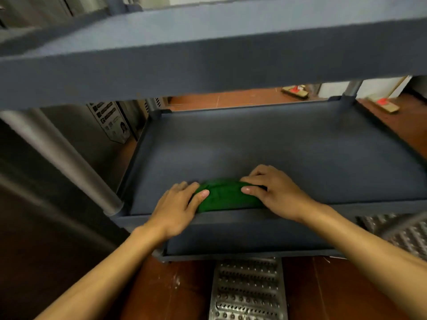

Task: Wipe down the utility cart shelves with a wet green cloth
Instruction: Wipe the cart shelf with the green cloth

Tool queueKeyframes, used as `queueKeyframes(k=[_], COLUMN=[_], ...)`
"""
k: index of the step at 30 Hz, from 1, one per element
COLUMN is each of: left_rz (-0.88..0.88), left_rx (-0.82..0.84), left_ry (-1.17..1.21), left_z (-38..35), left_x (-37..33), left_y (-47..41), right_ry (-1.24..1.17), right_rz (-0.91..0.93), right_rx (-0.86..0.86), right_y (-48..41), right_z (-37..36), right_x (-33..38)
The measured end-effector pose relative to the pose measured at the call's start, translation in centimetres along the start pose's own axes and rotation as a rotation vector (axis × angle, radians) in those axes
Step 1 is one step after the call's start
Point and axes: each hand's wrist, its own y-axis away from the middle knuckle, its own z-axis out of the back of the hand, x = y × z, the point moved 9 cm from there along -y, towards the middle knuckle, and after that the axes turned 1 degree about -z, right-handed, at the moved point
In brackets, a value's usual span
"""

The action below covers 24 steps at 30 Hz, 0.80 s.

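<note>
Green cloth: a bunched, damp-looking green fabric cloth [227,196] lies on the lower shelf, hard against its near lip, a little left of centre; its long axis runs left to right, along that lip
Shelf: the dark grey plastic lower shelf of the utility cart [288,146] stretches bare to the far and right of the cloth; the grey upper shelf [208,61] overhangs it
Left hand: the left hand [178,207] rests palm down on the cloth's left end; fingers loosely curled over it, thumb on top
Right hand: the right hand [275,192] covers the right end likewise; fingers bent and pressing, not clenched
Nearer hand: neither, as both touch the cloth
Pose: both forearms reach in over the near lip, wrists low
Likely next: a push toward the far edge, I judge
</note>
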Motion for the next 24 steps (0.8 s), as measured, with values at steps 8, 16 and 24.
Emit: queueKeyframes(k=[8,16,24], left_rz=[0.217,0.410,0.581], left_rx=[-0.089,-0.271,-0.428], left_ry=[0.559,1.030,1.252], left_z=[8.9,19.6,31.7], left_x=[-4.7,-12.9,-18.7], left_y=[5.1,12.9,16.8], right_ry=[-0.422,-0.871,-1.081], right_rz=[-0.066,-0.286,-0.347], right_rx=[-0.234,-0.256,-0.194], right_y=[3.1,9.0,10.1], right_z=[7.7,12.8,21.0], right_x=[10.8,22.5,33.3])
